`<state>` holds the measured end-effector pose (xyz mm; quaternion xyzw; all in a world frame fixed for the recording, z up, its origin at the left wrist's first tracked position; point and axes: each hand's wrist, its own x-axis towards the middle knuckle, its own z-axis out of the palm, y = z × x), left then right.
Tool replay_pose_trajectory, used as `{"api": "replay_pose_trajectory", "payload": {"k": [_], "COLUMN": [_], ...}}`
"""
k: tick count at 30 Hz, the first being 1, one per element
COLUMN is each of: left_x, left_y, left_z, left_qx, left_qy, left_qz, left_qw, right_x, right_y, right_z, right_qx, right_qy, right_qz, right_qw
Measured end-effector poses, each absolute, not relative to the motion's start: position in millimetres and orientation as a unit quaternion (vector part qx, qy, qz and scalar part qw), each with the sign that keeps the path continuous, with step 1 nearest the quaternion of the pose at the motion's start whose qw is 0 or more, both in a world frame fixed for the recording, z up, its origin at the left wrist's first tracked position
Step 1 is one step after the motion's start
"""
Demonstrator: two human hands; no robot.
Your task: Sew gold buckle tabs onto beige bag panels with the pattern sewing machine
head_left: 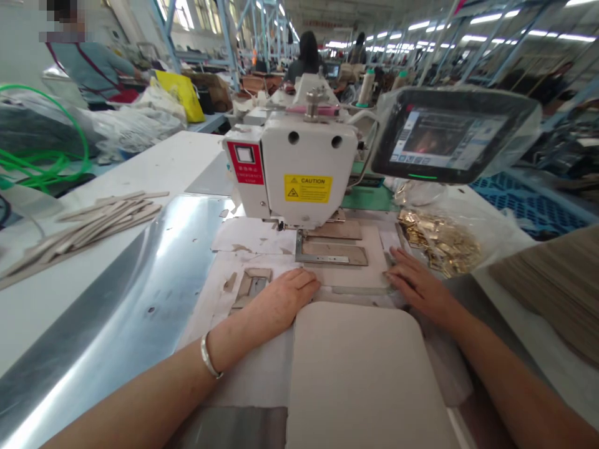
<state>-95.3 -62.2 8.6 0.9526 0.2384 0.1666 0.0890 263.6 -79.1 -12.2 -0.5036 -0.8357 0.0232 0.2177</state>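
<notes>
A white sewing machine (299, 168) with a yellow caution label stands at the middle of the table. Under its head a metal clamp frame (330, 252) lies on a beige template plate (355, 274). My left hand (283, 296) rests flat at the plate's near left edge, fingers stretched toward the clamp. My right hand (414, 280) lies flat on the plate's right edge, fingers spread. A large beige rounded panel (360, 374) lies in front of me, between my forearms. Neither hand holds anything.
A touch screen (449, 134) wrapped in plastic hangs at the right. A bag of gold metal parts (442, 240) lies beside my right hand. Beige strips (88, 221) are piled at the left, stacked beige pieces (556, 287) at the right. Other people work in the background.
</notes>
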Motion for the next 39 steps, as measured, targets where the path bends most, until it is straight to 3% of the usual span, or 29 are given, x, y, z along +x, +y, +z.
{"api": "replay_pose_trajectory", "payload": {"k": [19,39], "left_x": [-95,-95], "left_y": [-64,-66], "left_z": [10,12], "left_qx": [0.952,0.949], "left_qy": [0.242,0.247], "left_qz": [0.167,0.169], "left_qw": [0.090,0.095], "right_x": [259,256], "right_y": [-41,-27], "right_z": [-4,1], "right_qx": [-0.500,-0.496], "right_qy": [-0.852,-0.858], "right_qz": [-0.074,0.005], "right_qw": [0.133,0.133]}}
